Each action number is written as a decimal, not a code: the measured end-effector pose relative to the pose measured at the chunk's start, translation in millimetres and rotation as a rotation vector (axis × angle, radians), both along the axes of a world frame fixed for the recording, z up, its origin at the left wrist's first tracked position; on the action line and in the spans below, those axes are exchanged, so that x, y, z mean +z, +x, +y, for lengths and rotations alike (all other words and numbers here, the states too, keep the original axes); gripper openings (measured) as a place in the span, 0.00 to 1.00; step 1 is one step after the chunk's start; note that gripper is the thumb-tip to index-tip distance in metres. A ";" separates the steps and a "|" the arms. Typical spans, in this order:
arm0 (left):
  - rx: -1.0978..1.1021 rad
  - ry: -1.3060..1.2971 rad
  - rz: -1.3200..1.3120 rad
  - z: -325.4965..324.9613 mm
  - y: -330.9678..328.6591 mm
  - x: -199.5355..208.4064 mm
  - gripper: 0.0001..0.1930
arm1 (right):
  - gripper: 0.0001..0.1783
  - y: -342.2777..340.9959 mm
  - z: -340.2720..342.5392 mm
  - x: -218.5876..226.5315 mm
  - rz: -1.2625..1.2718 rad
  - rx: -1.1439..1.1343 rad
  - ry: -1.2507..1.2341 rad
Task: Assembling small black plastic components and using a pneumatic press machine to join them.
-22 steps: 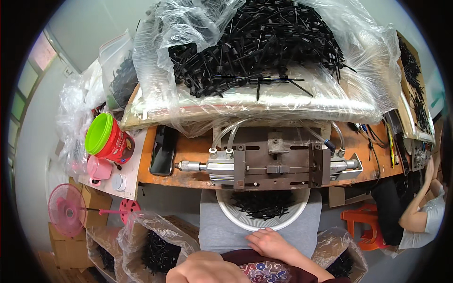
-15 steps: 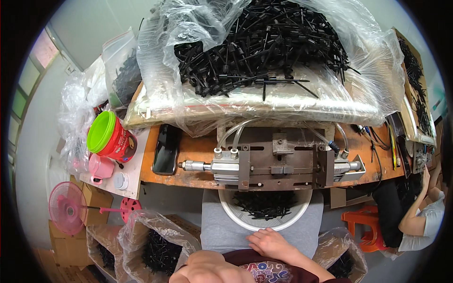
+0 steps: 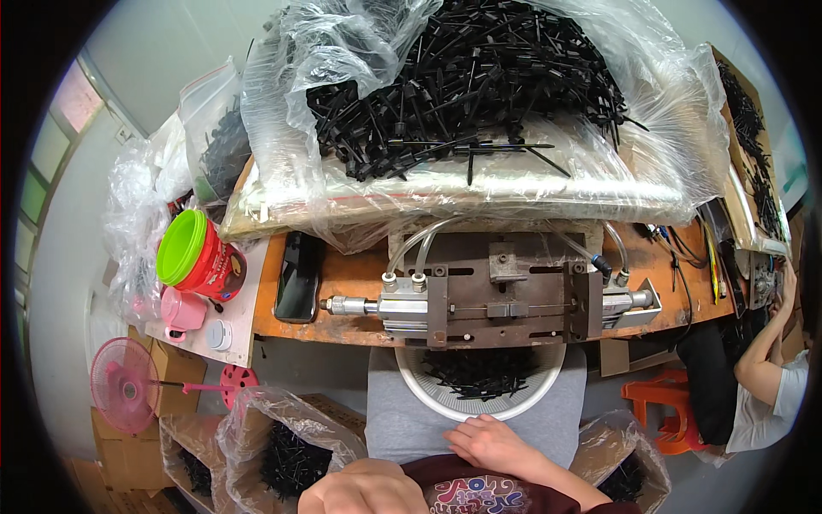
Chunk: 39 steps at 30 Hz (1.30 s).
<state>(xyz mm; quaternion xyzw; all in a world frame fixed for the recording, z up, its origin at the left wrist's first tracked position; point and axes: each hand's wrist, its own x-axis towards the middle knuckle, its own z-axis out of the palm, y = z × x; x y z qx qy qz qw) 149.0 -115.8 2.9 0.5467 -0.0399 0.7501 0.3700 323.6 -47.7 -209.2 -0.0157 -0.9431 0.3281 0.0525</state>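
Basket of black parts sits at your lap below the metal fixture on the counter, presumably for easy reach, your right hand loosely open, apparently empty, beside its rim, your left hand back-up, its grip impossible to tell.

The left hand is close to the camera at the lower edge, its fingers mostly hidden. The right hand lies palm-down over the lap, right at the near rim of a white basket holding black parts; contact is unclear. Above the basket, a brown metal fixture with silver cylinders sits on an orange-brown bench, a black phone to its left. Behind it, a heap of black pieces spreads over clear plastic sheeting. At far right, a co-worker's arm reaches upward.
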 end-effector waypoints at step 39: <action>0.152 -0.221 -0.573 -6.4 39.2 35.4 0.04 | 0.20 -38.0 28.6 99.1 0.709 -0.321 -0.377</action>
